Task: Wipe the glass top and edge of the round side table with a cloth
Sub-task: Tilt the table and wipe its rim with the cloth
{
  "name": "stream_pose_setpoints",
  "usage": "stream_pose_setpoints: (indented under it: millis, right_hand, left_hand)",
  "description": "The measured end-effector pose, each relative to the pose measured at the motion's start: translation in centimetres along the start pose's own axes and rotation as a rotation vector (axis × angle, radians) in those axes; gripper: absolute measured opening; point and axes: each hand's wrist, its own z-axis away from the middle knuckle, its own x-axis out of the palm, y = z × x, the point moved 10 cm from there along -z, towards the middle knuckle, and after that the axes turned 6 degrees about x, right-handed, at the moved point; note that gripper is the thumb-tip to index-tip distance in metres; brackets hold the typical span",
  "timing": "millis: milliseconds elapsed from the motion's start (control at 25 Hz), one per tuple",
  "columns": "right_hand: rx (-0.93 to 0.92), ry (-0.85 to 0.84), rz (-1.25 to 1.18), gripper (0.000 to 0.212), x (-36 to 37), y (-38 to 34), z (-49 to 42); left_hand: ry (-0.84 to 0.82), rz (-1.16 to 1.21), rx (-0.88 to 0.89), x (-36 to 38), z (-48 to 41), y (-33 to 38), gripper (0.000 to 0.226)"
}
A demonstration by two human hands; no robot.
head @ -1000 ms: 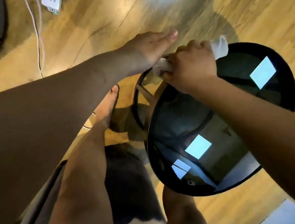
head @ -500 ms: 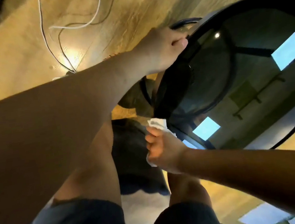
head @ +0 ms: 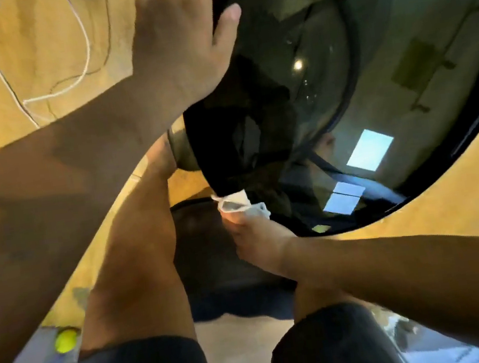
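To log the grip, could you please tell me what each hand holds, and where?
The right hand pinches the white cloth by its near end. The left hand holds nothing; it rests flat against the table.

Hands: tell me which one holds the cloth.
The right hand, gripping the white cloth; the left hand lies flat against the table, empty.

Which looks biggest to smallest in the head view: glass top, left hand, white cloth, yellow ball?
1. glass top
2. left hand, enlarged by nearness to the camera
3. white cloth and yellow ball: close in apparent size; the cloth is partly hidden in the right hand, so unranked.
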Motion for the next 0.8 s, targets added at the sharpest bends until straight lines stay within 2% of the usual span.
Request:
stream_pose_setpoints:
  millis: [80, 160, 200, 240, 280, 320, 360, 400, 480, 520, 560, 640, 720, 800]
  right_hand:
    - [0.054, 0.169, -0.291, 0.039, 2.2, -2.0, 0.2]
    - [-0.075, 0.274, -0.251, 0.036, 3.9, -4.7, 3.1]
    - [-0.039, 0.307, -0.325, 0.029, 4.3, -3.7, 5.9]
    - [0.045, 0.442, -0.439, 0.028, 4.4, -1.0, 9.3]
    - [0.217, 0.641, -0.586, 0.028, 4.2, 4.5, 13.8]
    - [0.47, 0.893, -0.823, 0.03, 5.8, 10.9, 18.3]
    - [0.739, 1.103, -1.026, 0.031, 9.8, 16.1, 22.8]
    - [0.984, 1.229, -1.206, 0.032, 15.0, 20.2, 27.0]
    - [1.407, 1.282, -1.448, 0.043, 24.5, 26.9, 32.5]
    - [1.508, 1.228, -1.553, 0.052, 28.2, 29.7, 33.1]
    - [1.519, 1.176, -1.716, 0.062, 31.0, 32.7, 32.0]
    - [1.38, 1.125, -1.975, 0.069, 32.2, 37.9, 28.1]
    - [1.158, 1.204, -2.091, 0.061, 29.4, 42.0, 24.4]
    - [0.94, 1.15, -2.172, 0.052, 26.2, 42.4, 22.3]
  left_hand:
    - [0.011, -0.103, 0.044, 0.1, -0.4, 1.8, 0.061]
    - [-0.063, -0.177, 0.116, 1.5, -1.3, 4.9, 0.064]
    - [-0.098, -0.22, 0.166, 2.4, -1.8, 6.9, 0.064]
    - [-0.116, -0.259, 0.223, 3.2, -2.4, 9.1, 0.065]
    - [-0.14, -0.286, 0.273, 4.0, -3.0, 11.3, 0.067]
    - [-0.167, -0.301, 0.311, 4.7, -3.5, 13.3, 0.069]
    - [-0.199, -0.314, 0.334, 5.5, -3.9, 14.8, 0.074]
    - [-0.233, -0.341, 0.351, 6.3, -4.5, 16.5, 0.081]
    - [-0.312, -0.415, 0.372, 7.8, -6.0, 19.5, 0.096]
    - [-0.341, -0.435, 0.388, 8.6, -6.8, 21.1, 0.099]
    - [-0.363, -0.445, 0.41, 9.3, -7.4, 22.6, 0.1]
    - [-0.387, -0.464, 0.437, 10.2, -8.2, 24.6, 0.097]
    - [-0.362, -0.468, 0.414, 10.0, -9.5, 25.1, 0.09]
    - [-0.26, -0.493, 0.389, 9.2, -11.2, 24.9, 0.082]
